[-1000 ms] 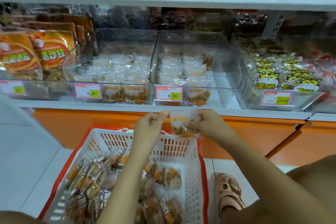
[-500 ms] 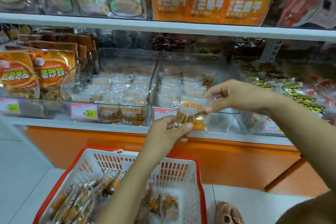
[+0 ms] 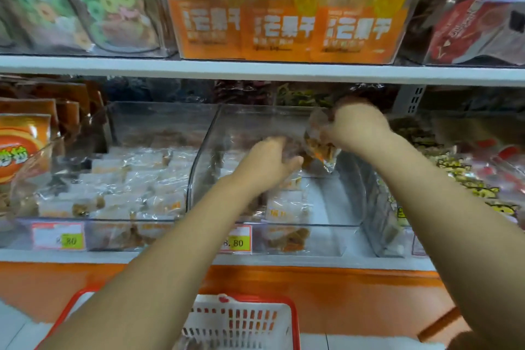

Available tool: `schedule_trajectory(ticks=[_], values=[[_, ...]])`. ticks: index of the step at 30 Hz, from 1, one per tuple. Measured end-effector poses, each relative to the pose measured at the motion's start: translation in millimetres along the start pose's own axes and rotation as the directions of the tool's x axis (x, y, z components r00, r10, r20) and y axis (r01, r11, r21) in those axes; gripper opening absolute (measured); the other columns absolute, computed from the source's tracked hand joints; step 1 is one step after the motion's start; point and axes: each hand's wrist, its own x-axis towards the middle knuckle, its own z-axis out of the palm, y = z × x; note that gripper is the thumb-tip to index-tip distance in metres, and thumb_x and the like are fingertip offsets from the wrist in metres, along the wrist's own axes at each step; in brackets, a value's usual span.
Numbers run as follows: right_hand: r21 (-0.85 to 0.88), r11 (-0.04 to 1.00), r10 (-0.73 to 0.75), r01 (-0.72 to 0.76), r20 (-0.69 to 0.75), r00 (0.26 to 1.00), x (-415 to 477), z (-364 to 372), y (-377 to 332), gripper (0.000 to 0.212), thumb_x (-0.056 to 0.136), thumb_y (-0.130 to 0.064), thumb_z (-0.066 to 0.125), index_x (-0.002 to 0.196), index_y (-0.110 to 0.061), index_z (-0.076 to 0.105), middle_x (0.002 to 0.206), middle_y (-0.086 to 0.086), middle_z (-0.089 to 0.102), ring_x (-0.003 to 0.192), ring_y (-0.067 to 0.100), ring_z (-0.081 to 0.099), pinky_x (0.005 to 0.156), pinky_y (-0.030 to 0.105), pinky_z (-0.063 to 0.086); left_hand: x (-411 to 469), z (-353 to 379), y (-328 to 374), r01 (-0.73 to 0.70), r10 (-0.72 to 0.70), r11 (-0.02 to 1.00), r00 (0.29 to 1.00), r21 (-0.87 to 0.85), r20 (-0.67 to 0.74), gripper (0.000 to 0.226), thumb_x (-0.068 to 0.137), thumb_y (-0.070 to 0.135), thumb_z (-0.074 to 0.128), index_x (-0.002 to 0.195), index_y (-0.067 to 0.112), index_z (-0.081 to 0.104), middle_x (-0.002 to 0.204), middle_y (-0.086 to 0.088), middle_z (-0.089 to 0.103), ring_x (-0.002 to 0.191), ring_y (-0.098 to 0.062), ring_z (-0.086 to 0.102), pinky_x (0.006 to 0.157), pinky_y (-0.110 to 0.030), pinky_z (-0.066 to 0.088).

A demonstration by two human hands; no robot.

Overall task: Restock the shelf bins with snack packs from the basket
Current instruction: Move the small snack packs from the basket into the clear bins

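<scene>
Both my hands reach into the middle clear shelf bin (image 3: 326, 226). My right hand (image 3: 356, 125) pinches a clear snack pack (image 3: 319, 148) with orange-brown pieces, held tilted above the bin's back right part. My left hand (image 3: 268, 162) is over the packs stacked in the bin's left half (image 3: 287, 204), fingers curled; what it holds is hidden. The bin's right half shows bare floor. The red-rimmed white basket (image 3: 241, 321) sits low in view, mostly behind my left forearm.
A second clear bin (image 3: 113, 216) full of similar packs stands to the left, and orange bags (image 3: 20, 148) beyond it. Yellow cartoon packs (image 3: 466, 179) fill the bin on the right. An upper shelf (image 3: 255, 69) with orange boxes overhangs the bins.
Both hands rose from over the basket to the shelf and went into the middle bin. The right hand carried the snack pack up and back; the left hand let go of it.
</scene>
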Motion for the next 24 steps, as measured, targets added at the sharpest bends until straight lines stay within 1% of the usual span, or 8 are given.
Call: schedule_trajectory(ticks=[3, 6, 9, 12, 16, 18, 21, 24], values=[[0.000, 0.999, 0.041, -0.041, -0.070, 0.997, 16.6, 18.6, -4.5, 0.044, 0.098, -0.041, 0.044, 0.125, -0.009, 0.057, 0.130, 0.014, 0.055, 0.119, 0.031, 0.054, 0.089, 0.035, 0.045, 19.8, 8.5, -6.5, -0.006, -0.005, 0.997, 0.989, 0.073, 0.146, 0.044, 0.094, 0.038, 0.055, 0.133, 0.017, 0.053, 0.128, -0.011, 0.060, 0.118, -0.027, 0.054, 0.094, -0.030, 0.043], [-0.031, 0.992, 0.118, -0.119, -0.055, 0.992, 34.0, 37.9, -12.0, 0.037, 0.098, -0.034, 0.046, 0.124, -0.010, 0.058, 0.131, 0.012, 0.057, 0.120, 0.029, 0.054, 0.090, 0.033, 0.044, 28.5, 16.6, -21.8, 0.085, -0.119, 0.982, 0.971, 0.167, 0.206, 0.045, 0.095, 0.043, 0.049, 0.131, 0.016, 0.054, 0.126, -0.014, 0.059, 0.117, -0.030, 0.054, 0.095, -0.032, 0.045], [-0.072, 0.990, 0.125, -0.125, -0.003, 0.992, 43.3, 59.8, -19.4, 0.033, 0.097, -0.028, 0.050, 0.124, -0.011, 0.059, 0.132, 0.010, 0.057, 0.121, 0.026, 0.054, 0.087, 0.031, 0.045, 31.1, 22.5, -32.9, 0.111, -0.153, 0.967, 0.973, 0.231, 0.172, 0.047, 0.094, 0.044, 0.047, 0.129, 0.014, 0.053, 0.131, -0.016, 0.055, 0.119, -0.033, 0.051, 0.097, -0.036, 0.045], [-0.083, 0.993, 0.095, -0.089, 0.069, 0.993, 49.7, 74.8, -24.3, 0.038, 0.097, -0.030, 0.050, 0.128, -0.009, 0.055, 0.134, 0.012, 0.054, 0.124, 0.027, 0.051, 0.094, 0.032, 0.042, 30.8, 22.9, -36.7, 0.130, -0.169, 0.955, 0.977, 0.266, 0.128, 0.046, 0.095, 0.037, 0.048, 0.132, 0.009, 0.050, 0.136, -0.018, 0.049, 0.125, -0.033, 0.045, 0.099, -0.036, 0.041], [-0.103, 0.987, 0.134, -0.124, 0.095, 0.986, 55.6, 89.5, -27.0, 0.035, 0.097, -0.024, 0.049, 0.127, -0.007, 0.056, 0.130, 0.014, 0.056, 0.121, 0.029, 0.052, 0.087, 0.032, 0.044, 31.2, 23.0, -39.5, 0.112, -0.140, 0.963, 0.985, 0.244, 0.099, 0.044, 0.096, 0.030, 0.048, 0.133, 0.007, 0.046, 0.140, -0.018, 0.044, 0.128, -0.033, 0.041, 0.103, -0.036, 0.037], [-0.152, 0.983, 0.119, -0.103, 0.105, 0.987, 54.0, 99.6, -27.7, 0.039, 0.095, -0.021, 0.051, 0.130, -0.007, 0.053, 0.136, 0.017, 0.048, 0.127, 0.031, 0.044, 0.096, 0.034, 0.041, 31.1, 23.4, -39.8, 0.109, -0.134, 0.966, 0.986, 0.235, 0.096, 0.042, 0.096, 0.029, 0.048, 0.133, 0.008, 0.047, 0.139, -0.018, 0.044, 0.129, -0.033, 0.039, 0.103, -0.036, 0.036], [-0.250, 0.964, 0.091, -0.088, -0.002, 0.996, 55.5, 108.8, -28.4, 0.036, 0.098, -0.017, 0.041, 0.132, -0.009, 0.050, 0.141, 0.017, 0.035, 0.131, 0.032, 0.032, 0.100, 0.033, 0.034, 32.3, 23.5, -40.7, 0.082, -0.104, 0.968, 0.991, 0.235, 0.083, 0.047, 0.096, 0.028, 0.047, 0.138, 0.009, 0.043, 0.146, -0.016, 0.038, 0.138, -0.030, 0.028, 0.111, -0.036, 0.029], [-0.147, 0.982, 0.103, -0.116, -0.095, 0.990, 59.5, 105.7, -25.1, 0.033, 0.097, -0.006, 0.040, 0.127, -0.006, 0.053, 0.134, 0.017, 0.048, 0.125, 0.032, 0.046, 0.094, 0.033, 0.040, 33.0, 23.7, -42.0, 0.094, -0.115, 0.971, 0.990, 0.218, 0.082, 0.047, 0.096, 0.029, 0.048, 0.138, 0.009, 0.044, 0.145, -0.016, 0.040, 0.138, -0.030, 0.028, 0.110, -0.036, 0.030]])
